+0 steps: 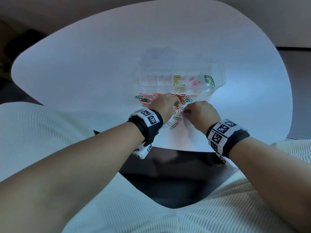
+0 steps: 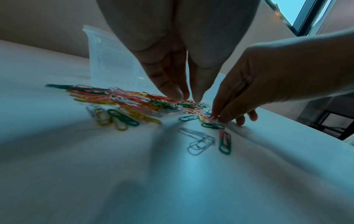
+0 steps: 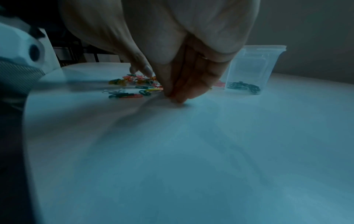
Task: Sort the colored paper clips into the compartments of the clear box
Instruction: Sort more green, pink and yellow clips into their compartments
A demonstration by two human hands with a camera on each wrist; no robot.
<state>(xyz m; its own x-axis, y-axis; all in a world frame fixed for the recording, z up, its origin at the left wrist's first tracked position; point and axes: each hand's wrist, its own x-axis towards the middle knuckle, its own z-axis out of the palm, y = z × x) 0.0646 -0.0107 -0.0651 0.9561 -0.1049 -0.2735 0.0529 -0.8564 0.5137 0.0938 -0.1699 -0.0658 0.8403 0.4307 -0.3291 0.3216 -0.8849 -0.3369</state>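
A loose pile of colored paper clips [image 1: 161,99] lies on the white table [image 1: 84,73] just in front of the clear box [image 1: 218,71]. Its compartments hold yellow clips [image 1: 177,79], pink clips [image 1: 194,83] and green clips [image 1: 209,80]. My left hand [image 1: 178,100] reaches into the pile; in the left wrist view its thumb and fingertips [image 2: 180,94] pinch together on a red clip [image 2: 186,101]. My right hand [image 1: 185,112] is at the pile's near right edge, its fingertips [image 2: 222,118] pinching a pink clip [image 2: 212,117] against the table.
Stray clips lie nearer me: white ones [image 2: 197,141] and a green and red pair [image 2: 225,141]. The box lid [image 1: 161,56] lies open behind the box. The table's near edge [image 1: 168,149] is just behind my wrists, with my lap below it.
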